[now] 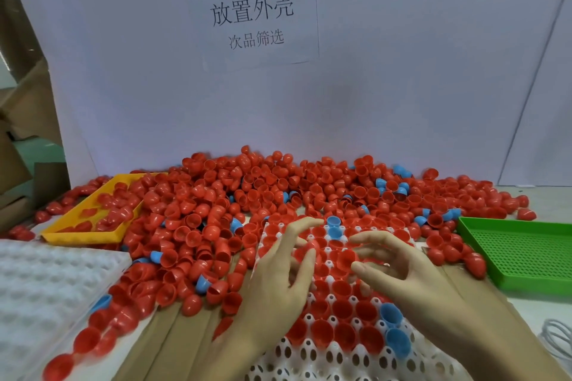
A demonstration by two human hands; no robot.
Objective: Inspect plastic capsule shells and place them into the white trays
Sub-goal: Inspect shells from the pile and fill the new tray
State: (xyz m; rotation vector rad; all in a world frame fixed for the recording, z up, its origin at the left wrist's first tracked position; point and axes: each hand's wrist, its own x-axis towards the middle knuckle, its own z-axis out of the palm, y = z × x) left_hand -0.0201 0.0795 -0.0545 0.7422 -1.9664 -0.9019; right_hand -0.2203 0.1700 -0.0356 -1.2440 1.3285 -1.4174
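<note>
Red shells [216, 213] lie heaped across the middle of the frame, and many already sit in the white tray [312, 349] at lower centre. The left hand [278, 281] and right hand [399, 269] hover over it, fingers spread and loose, gripping nothing I can make out. The shells look light, thin, stiff and slick, so they are likely best pinched at the rim.

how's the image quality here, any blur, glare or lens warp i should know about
Head view: even, soft light with no hard shadows and no strong glare on the red shells. The left hand and right hand look slightly smeared. The near white tray and the shells at lower left are soft. The wall sheet's edges bow, a wide-angle warp.
</note>
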